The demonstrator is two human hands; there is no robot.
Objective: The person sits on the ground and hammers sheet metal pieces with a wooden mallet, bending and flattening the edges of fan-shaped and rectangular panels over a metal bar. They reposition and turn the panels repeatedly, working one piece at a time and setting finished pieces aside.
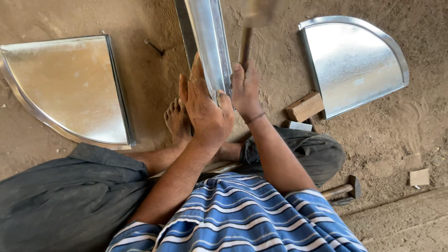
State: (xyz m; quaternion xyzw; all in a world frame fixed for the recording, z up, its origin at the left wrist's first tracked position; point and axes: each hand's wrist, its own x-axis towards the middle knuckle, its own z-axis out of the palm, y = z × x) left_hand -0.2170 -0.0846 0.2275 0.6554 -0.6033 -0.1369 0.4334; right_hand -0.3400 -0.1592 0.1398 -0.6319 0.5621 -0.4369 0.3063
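Observation:
I sit on a dirt floor with a long folded strip of shiny sheet metal (207,37) running away from me. My left hand (205,109) clasps the near end of that strip and steadies it. My right hand (245,88) is closed around the wooden handle of a hammer (249,28), whose blurred head is raised near the top of the frame, just right of the strip. My bare foot (176,120) rests on the ground to the left of the strip.
A quarter-round sheet-metal panel (70,88) lies at the left, another panel (354,60) at the right. A wooden block (304,106) sits by the right panel. A second hammer (345,189) lies near my right knee. A nail (154,46) lies in the dirt.

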